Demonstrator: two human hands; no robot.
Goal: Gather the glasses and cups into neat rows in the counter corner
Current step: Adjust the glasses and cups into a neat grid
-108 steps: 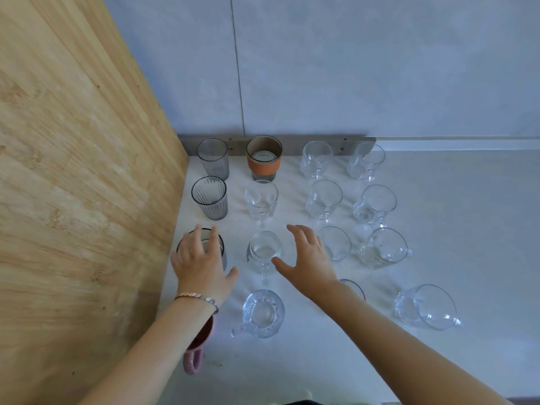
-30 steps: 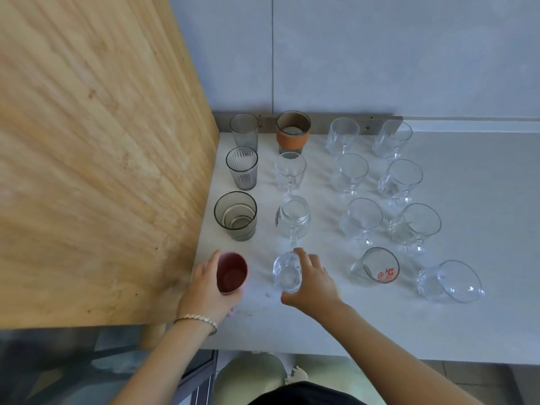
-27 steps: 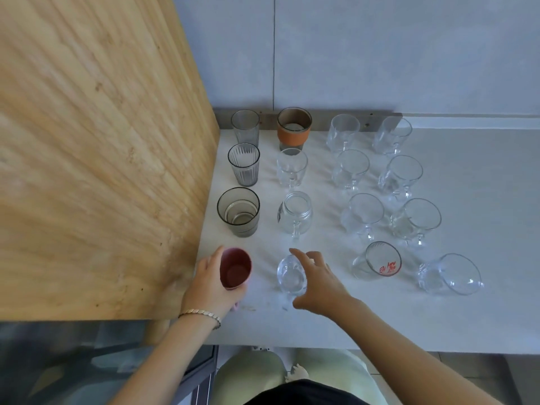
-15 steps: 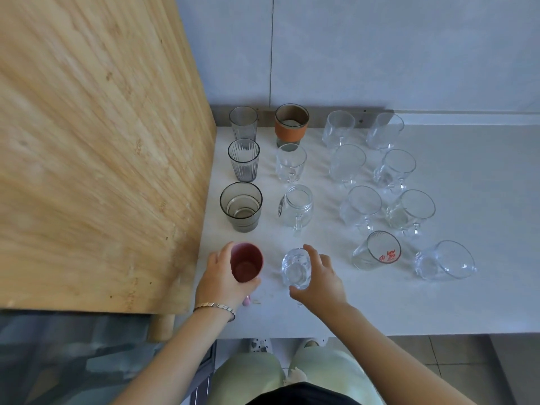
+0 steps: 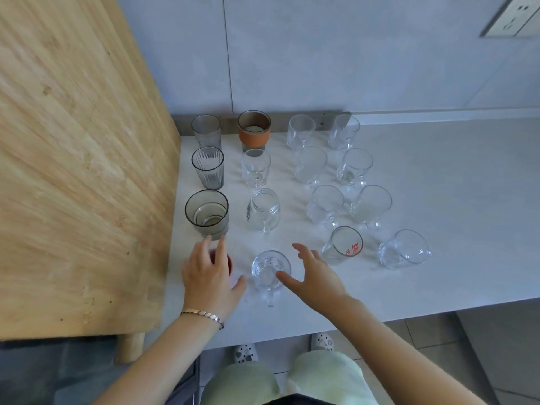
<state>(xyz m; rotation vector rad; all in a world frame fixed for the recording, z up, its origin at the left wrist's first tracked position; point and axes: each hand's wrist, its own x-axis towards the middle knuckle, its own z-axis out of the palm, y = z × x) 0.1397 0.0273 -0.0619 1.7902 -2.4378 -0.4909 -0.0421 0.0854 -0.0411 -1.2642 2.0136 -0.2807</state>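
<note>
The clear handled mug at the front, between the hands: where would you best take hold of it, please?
Take the mug probably by its handle, coming from the person's side: it stands upright and the handle points straight back at the person, with nothing blocking it.

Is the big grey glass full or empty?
Empty. Looking down into the grey glass, its bare bottom shows through, with no drink inside.
</note>
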